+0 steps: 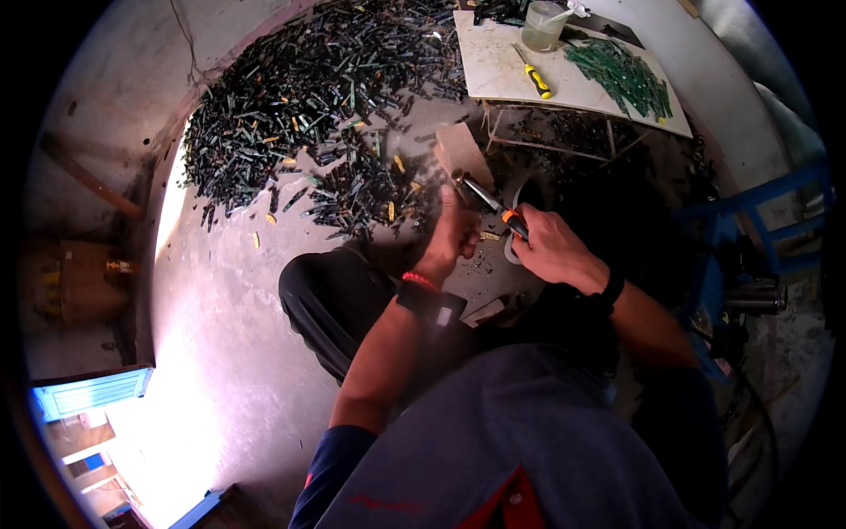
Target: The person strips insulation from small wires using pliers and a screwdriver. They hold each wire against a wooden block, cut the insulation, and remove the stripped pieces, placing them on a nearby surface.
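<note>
My right hand (555, 244) grips a hammer (487, 198) by its orange and black handle. The hammer's metal head points away from me, over a tan block (461, 149) on the floor. My left hand (449, 231) is beside the near end of that block, thumb extended and fingers curled. Whether a small piece is between those fingers is hidden. Dark small parts (360, 188) lie scattered on the floor left of the block. A yellow piece (489, 235) and small debris lie between my hands.
A large pile of dark strip-like parts (317, 73) covers the floor ahead. A low table (492, 73) bears a yellow-black screwdriver (537, 81), a plastic container of liquid (543, 30) and green circuit-board strips (621, 73). A blue metal frame (720, 244) stands at right.
</note>
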{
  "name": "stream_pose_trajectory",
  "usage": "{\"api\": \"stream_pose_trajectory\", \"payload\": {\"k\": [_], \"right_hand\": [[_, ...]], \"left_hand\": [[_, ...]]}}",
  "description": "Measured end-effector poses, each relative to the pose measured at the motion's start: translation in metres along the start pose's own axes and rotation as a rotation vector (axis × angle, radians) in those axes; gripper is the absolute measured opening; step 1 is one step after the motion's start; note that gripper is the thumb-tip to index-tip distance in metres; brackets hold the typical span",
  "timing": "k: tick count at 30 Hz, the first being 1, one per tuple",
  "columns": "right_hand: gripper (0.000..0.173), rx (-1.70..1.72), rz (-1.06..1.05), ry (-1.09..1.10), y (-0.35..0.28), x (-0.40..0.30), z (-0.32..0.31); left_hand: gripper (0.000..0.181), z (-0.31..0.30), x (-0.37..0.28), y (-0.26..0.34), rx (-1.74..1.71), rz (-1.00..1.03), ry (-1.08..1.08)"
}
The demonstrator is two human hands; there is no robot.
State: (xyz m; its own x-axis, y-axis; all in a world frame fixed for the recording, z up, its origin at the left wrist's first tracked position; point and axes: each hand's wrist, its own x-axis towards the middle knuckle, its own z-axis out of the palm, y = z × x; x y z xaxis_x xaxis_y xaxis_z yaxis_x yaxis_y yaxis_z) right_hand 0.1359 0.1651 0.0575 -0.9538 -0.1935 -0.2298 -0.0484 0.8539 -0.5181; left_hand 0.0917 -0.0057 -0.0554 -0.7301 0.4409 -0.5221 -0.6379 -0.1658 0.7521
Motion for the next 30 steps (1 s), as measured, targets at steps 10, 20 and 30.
{"api": "stream_pose_trajectory", "payload": {"k": [10, 20, 30], "right_hand": [[0.024, -0.469, -0.206, 0.036, 0.021, -0.004, -0.006], [0.02, -0.472, -0.255, -0.12, 0.018, -0.002, -0.005], [0.011, 1.144, 0.356, -0.703, 0.011, -0.015, 0.027]], "left_hand": [[0.082, 0.002, -0.002, 0.008, -0.033, -0.065, -0.021], [0.046, 0.0, -0.005, 0.002, 0.031, -0.037, 0.045], [0.035, 0.007, -0.009, 0.014, -0.234, 0.099, 0.135]]}}
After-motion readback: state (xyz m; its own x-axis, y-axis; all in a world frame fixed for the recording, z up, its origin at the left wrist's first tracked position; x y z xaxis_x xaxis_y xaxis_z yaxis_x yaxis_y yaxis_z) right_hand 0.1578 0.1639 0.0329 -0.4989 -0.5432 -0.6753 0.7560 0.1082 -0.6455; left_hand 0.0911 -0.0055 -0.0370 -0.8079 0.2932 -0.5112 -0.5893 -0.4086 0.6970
